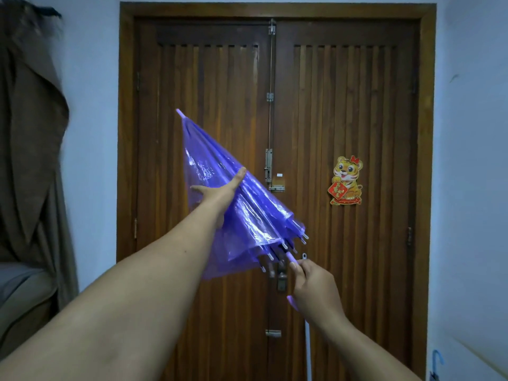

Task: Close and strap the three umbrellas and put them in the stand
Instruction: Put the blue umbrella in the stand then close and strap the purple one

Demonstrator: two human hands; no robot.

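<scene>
Your left hand has its thumb stretched up along the purple umbrella and the fingers wrapped round the far side of the folded canopy — grasping it about midway along its length. Your right hand is clenched round the umbrella's purple handle, low and right of the canopy, with the curved end of the handle poking out below the palm. The fingertips there sit just beside the rib tips. A pale strap hangs down from under this hand; where it attaches, cannot tell.

The umbrella is collapsed but loose, not strapped — translucent plastic folds bulge out on the near left side. It tilts, tip up and to the left, handle down and to the right, held in the air in front of a wooden double door.

On the door's right leaf is a tiger sticker. A brown curtain hangs at far left. At bottom right corner, a blue hooked handle of another umbrella shows against the wall.
</scene>
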